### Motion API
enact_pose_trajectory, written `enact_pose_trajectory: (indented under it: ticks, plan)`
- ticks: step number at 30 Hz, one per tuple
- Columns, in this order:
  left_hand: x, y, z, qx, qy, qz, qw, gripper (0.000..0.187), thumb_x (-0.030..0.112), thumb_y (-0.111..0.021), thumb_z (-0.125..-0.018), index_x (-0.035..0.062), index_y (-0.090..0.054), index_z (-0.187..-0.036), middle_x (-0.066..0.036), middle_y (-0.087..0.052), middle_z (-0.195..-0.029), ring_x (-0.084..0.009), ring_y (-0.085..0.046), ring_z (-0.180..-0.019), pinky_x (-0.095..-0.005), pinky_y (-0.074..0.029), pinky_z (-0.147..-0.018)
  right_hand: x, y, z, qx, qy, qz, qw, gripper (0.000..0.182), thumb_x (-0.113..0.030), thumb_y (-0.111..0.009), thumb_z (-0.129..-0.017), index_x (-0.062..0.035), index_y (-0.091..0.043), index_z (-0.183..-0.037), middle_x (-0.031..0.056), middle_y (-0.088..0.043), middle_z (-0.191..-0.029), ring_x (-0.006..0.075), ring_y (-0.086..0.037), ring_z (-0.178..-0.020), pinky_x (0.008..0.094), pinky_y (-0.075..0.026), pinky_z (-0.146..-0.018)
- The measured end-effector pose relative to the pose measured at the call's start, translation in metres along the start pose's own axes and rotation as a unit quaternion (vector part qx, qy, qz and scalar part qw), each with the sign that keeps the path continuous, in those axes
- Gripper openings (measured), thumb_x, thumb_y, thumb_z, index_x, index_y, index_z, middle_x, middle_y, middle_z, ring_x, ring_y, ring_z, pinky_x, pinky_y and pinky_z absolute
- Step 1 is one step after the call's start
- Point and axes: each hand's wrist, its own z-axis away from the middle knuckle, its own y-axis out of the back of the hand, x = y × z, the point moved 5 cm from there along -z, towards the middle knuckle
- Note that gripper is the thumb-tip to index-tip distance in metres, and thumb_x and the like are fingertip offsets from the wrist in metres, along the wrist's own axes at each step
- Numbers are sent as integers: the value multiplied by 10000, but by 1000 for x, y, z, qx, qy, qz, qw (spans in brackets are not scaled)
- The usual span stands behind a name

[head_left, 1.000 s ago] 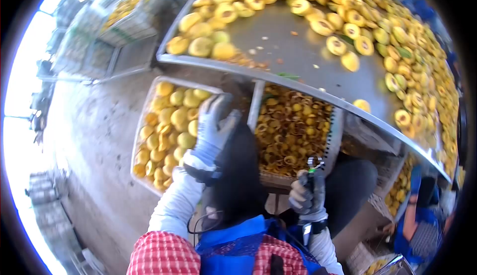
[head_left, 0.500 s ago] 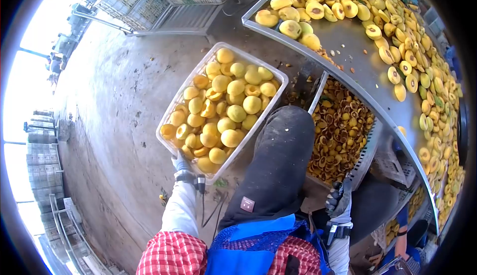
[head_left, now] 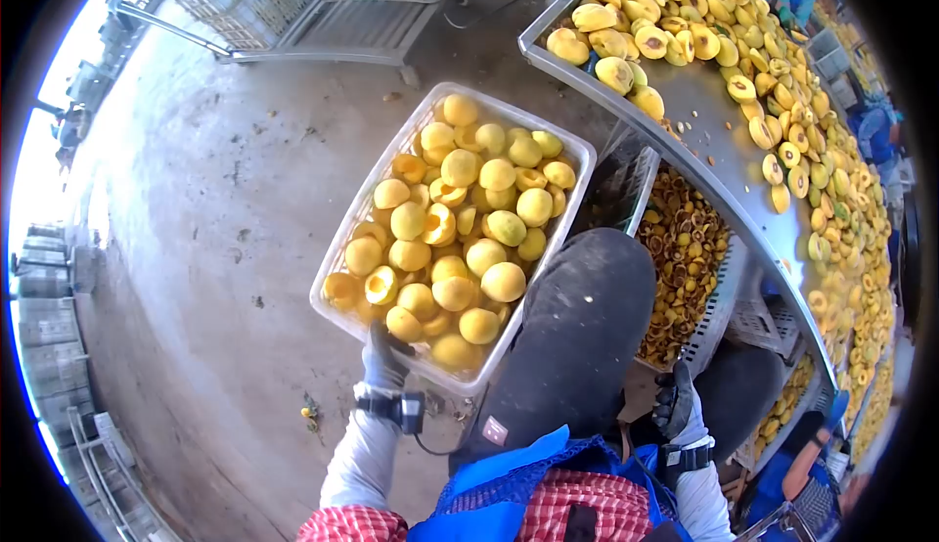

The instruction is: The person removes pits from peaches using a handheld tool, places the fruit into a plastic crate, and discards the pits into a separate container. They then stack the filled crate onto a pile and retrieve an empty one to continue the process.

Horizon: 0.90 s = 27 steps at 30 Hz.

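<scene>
Cut yellow fruit (head_left: 706,45) is piled on the shiny surface (head_left: 700,102) by the gray floor (head_left: 225,200). The near edge of the fruit box (head_left: 381,188) is held by the left hand's (head_left: 384,358) fingers. The right hand's (head_left: 675,407) fingers are curled; what is inside cannot be told.

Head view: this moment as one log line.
left hand: at near rim of fruit crate | right hand: by right knee, grip unclear | metal table: halved fruit

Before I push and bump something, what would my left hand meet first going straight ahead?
Probably the near rim of the fruit crate; your left hand seems to touch it, though depth there is unclear.
</scene>
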Motion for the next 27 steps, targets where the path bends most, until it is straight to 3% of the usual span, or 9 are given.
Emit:
enact_pose_trajectory:
  ticks: [2,4,7,11,14,19,22,24,27]
  plan:
    - [-13,1,-9,91,-9,-63,994,468,501,-458,-922,54,-564,-1014,-86,-627,-754,-213,-550,-499,-342,-466,-437,-11,-10,11,35,-2,63,997,472,-557,-533,-878,-86,-548,-881,-54,-367,-495,84,-344,-353,231,-289,-324]
    - [-18,3,-18,24,-120,-100,987,482,516,-488,-903,52,-574,-999,-92,-631,-733,-215,-546,-470,-329,-451,-404,-22,-24,11,25,41,91,995,455,-540,-527,-888,-86,-546,-870,-37,-381,-501,96,-351,-353,247,-292,-324]
    - [-3,3,-15,40,47,-23,998,458,524,-492,-895,78,-587,-945,-88,-598,-635,-232,-521,-414,-332,-429,-360,-29,-30,14,-5,47,131,990,458,-543,-527,-885,-86,-543,-860,-27,-385,-505,101,-344,-352,253,-288,-327]
    - [16,-2,-12,27,-14,12,999,403,473,-586,-874,71,-597,-902,-31,-522,-530,-172,-449,-371,-285,-391,-348,-33,-15,25,64,47,108,991,481,-564,-523,-877,-84,-534,-848,-26,-379,-507,82,-329,-359,230,-271,-333]
    - [6,12,-39,133,-24,-31,990,554,544,-634,-814,10,-567,-949,-54,-530,-594,-186,-493,-423,-294,-374,-356,-27,-15,36,108,63,130,984,499,-557,-522,-881,-59,-549,-872,-9,-401,-515,98,-353,-355,235,-289,-327]
    - [14,2,-25,112,-49,-1,993,619,554,-659,-791,5,-576,-1065,-81,-607,-725,-196,-552,-499,-315,-441,-421,-10,-17,13,54,90,150,983,477,-510,-504,-910,-37,-562,-882,13,-424,-511,118,-375,-341,256,-317,-306]
    - [21,37,-35,205,-223,-201,932,582,447,-688,-804,-16,-537,-1123,-115,-577,-944,-242,-557,-826,-343,-463,-702,-9,-7,2,37,99,118,987,471,-483,-499,-921,-17,-564,-892,9,-427,-490,119,-391,-330,264,-336,-300]
    - [67,-1,29,334,-368,-423,757,525,317,-690,-822,-31,-511,-1172,-174,-529,-1140,-298,-482,-1092,-400,-412,-912,-6,4,-6,20,104,94,990,467,-469,-491,-932,-9,-564,-893,3,-428,-480,119,-399,-323,263,-332,-299]
    - [82,-87,63,150,-506,-417,740,499,268,-686,-826,-19,-509,-1193,-175,-543,-1129,-321,-496,-1073,-401,-421,-910,2,17,-24,-9,66,57,996,469,-480,-495,-928,-18,-564,-887,-2,-413,-472,117,-392,-325,260,-324,-301]
